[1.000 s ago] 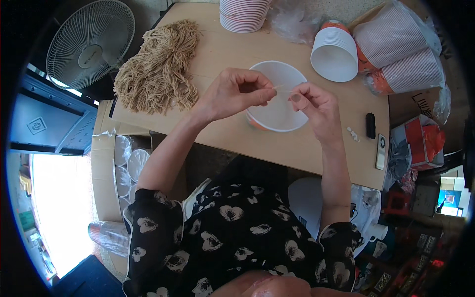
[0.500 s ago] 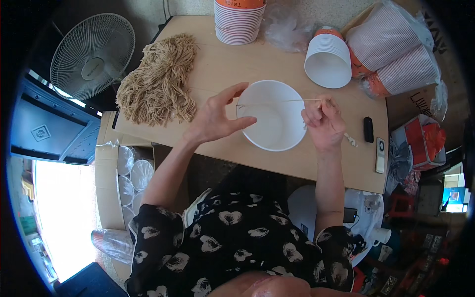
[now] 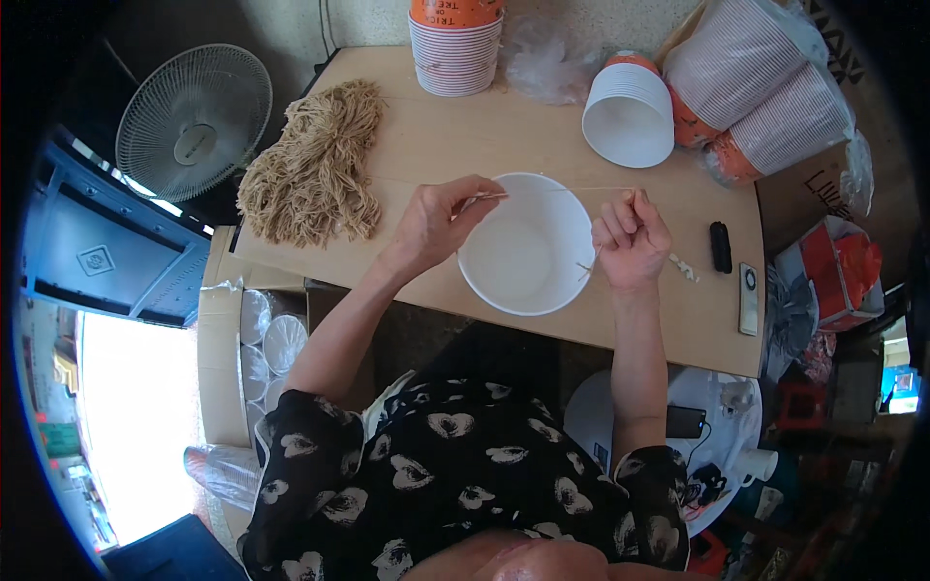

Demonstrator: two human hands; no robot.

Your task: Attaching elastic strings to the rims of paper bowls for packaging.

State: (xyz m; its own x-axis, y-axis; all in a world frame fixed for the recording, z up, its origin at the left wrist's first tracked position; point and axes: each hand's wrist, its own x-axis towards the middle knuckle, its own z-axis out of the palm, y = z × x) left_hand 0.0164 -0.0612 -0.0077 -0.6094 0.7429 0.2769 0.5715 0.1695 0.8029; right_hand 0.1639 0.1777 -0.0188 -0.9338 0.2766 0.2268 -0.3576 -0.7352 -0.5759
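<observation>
A thin beige cord (image 3: 567, 189) stretches between my two hands, above the far side of a round white paper tub (image 3: 523, 257). My left hand (image 3: 436, 225) pinches its left end between thumb and fingers, over the tub's left rim. At the tub's right, my right hand (image 3: 630, 237) is closed, holding the other end near the index fingertip. A short bit of cord also sticks out below that hand, beside the rim. To the left lies a large heap of similar beige cords (image 3: 315, 169).
Stacked orange-and-white tubs (image 3: 455, 53) stand at the back, near crumpled clear plastic (image 3: 550, 63). More stacked tubs (image 3: 630, 116) and bagged stacks (image 3: 741, 77) lie back right. A black object (image 3: 720, 248) and a slim remote-like device (image 3: 748, 298) sit right. A fan (image 3: 194, 126) stands left.
My left hand has gone from open fingers to a pinch on the cord's end. The cord now runs straighter between both hands. The whole view has shifted slightly.
</observation>
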